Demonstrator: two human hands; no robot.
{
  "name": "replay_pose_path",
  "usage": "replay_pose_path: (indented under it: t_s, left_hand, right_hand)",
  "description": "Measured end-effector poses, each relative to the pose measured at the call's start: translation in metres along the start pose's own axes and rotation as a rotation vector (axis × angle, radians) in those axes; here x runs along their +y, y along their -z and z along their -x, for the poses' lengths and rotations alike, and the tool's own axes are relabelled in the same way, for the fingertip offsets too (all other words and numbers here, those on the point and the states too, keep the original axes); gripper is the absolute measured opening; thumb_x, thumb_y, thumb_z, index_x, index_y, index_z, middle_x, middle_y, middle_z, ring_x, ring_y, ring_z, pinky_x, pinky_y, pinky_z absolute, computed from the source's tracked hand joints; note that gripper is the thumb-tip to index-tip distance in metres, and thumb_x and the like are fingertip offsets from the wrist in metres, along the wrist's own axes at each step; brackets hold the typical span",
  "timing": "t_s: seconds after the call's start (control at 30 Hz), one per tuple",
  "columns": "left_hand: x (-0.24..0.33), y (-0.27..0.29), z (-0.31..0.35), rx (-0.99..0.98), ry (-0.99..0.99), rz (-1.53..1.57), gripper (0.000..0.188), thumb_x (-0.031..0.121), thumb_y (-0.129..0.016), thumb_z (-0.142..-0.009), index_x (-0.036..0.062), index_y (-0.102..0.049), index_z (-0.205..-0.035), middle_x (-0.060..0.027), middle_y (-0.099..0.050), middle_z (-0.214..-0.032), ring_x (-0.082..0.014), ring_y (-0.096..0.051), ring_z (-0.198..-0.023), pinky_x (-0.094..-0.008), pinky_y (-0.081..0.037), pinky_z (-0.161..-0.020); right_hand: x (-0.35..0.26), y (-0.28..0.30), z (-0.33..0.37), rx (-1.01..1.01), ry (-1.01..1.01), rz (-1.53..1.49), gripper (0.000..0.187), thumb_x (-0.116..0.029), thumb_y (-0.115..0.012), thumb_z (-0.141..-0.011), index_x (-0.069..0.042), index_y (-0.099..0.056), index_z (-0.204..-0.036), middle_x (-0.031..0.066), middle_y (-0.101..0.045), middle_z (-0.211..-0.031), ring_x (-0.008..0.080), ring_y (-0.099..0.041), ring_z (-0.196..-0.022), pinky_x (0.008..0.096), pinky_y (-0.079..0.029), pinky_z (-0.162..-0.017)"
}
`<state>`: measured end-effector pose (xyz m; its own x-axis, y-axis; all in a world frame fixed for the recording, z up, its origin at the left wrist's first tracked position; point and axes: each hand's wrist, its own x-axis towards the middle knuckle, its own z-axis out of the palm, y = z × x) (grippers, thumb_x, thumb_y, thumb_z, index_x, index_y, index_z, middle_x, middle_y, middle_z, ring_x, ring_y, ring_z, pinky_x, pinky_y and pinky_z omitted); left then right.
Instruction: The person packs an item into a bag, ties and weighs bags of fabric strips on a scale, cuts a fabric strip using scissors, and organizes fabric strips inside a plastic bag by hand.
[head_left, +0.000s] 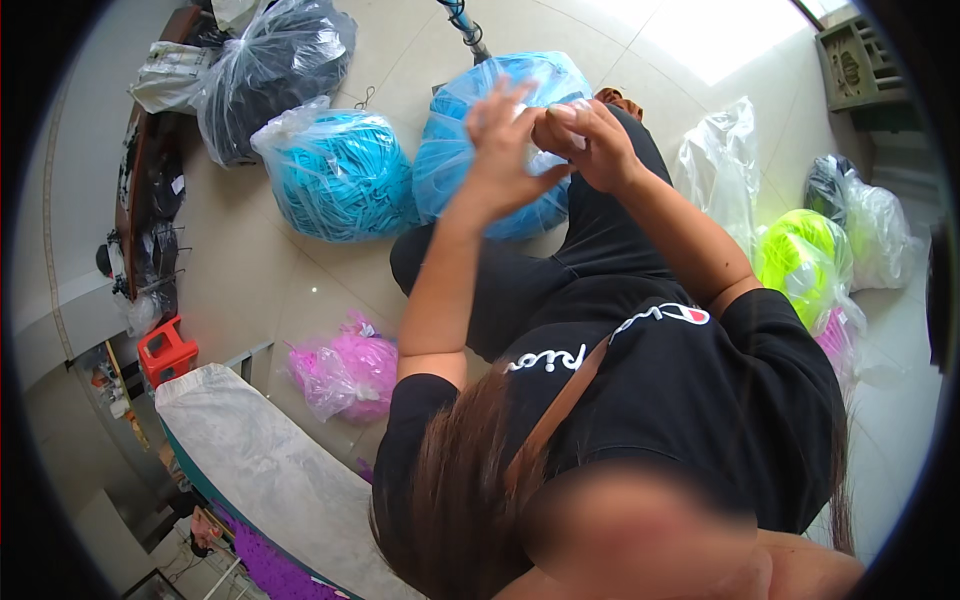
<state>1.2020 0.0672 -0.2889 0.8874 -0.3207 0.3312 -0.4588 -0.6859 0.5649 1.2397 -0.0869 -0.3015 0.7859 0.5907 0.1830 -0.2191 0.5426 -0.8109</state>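
Near the upper middle of the frame, the left hand (497, 150) has its fingers spread apart, brushing the right hand (588, 140), whose grip is curled together around something small and pale; what it is cannot be told. They work above a blue bag (470, 140) of cord. Keeping the piece pinched firmly while the free fingers work it would help. The tiled floor (250, 270) carries a second blue bag (340, 175), a pink bag (350, 370) at centre left, and a neon green bag (800, 255) at right.
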Motion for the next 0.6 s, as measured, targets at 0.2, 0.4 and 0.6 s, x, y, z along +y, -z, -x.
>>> replay_pose_path:
  t_s: [0.2,0.4,0.6]
  left_hand:
    - [-0.018,-0.074,0.012,0.286,-0.001,-0.158,0.021,0.029,-0.063,-0.081,0.0133,-0.05,-0.088,-0.0062,-0.048,-0.118,-0.0285,-0.032,-0.132,-0.0542,-0.007,-0.106]
    - [-0.042,-0.085,0.023,0.438,-0.133,-0.215,0.017,0.037,-0.058,-0.085,0.0213,-0.051,-0.084,-0.005,-0.044,-0.117,-0.0292,-0.036,-0.122,-0.0522,-0.009,-0.105]
    - [-0.054,-0.09,0.031,0.492,-0.106,-0.11,0.035,0.041,-0.064,-0.08,0.0206,-0.05,-0.105,-0.011,-0.042,-0.121,-0.0334,-0.033,-0.124,-0.0558,-0.013,-0.103]
  right_hand:
    - [-0.01,-0.004,0.013,0.14,-0.083,0.075,0.047,-0.025,-0.051,-0.094,-0.009,-0.038,-0.051,-0.0039,-0.031,-0.052,0.0069,-0.027,-0.051,0.0263,-0.024,-0.051]
    - [-0.017,-0.013,0.031,0.077,-0.098,0.066,0.046,-0.025,-0.052,-0.094,-0.008,-0.045,-0.052,-0.0046,-0.035,-0.053,0.0063,-0.029,-0.052,0.0255,-0.025,-0.05]
    - [-0.027,0.0,0.029,-0.05,-0.135,0.23,0.038,-0.03,-0.049,-0.095,-0.004,-0.055,-0.068,-0.0013,-0.043,-0.062,0.0084,-0.036,-0.06,0.0262,-0.031,-0.057]
